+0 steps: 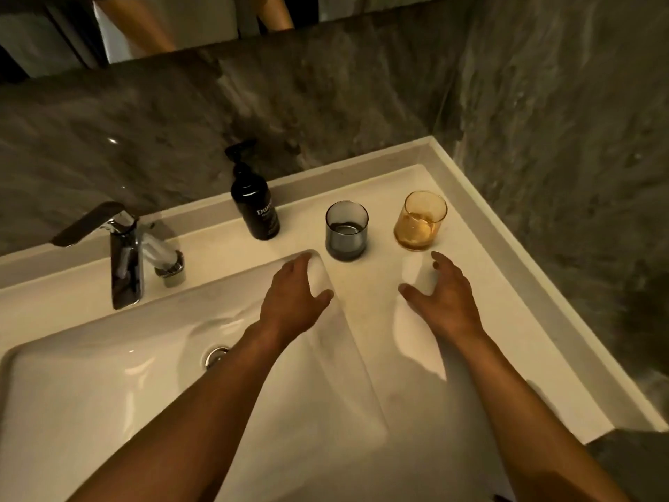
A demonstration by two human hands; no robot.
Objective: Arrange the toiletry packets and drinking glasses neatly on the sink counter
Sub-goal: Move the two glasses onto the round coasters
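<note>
Two glasses, grey glass and amber glass, upright; both hands empty.

Two bare hands, left hand and right hand, hover empty over a white sink counter near a grey glass and an amber glass.

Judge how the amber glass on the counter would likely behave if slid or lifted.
The amber glass looks short, wide and straight-sided, standing upright, so it probably resists tipping and would slide rather than roll on the smooth white counter. Being glass, it is likely fragile and somewhat slick. The grey glass stands apart to its left, so a sideways push could knock them together.
</note>
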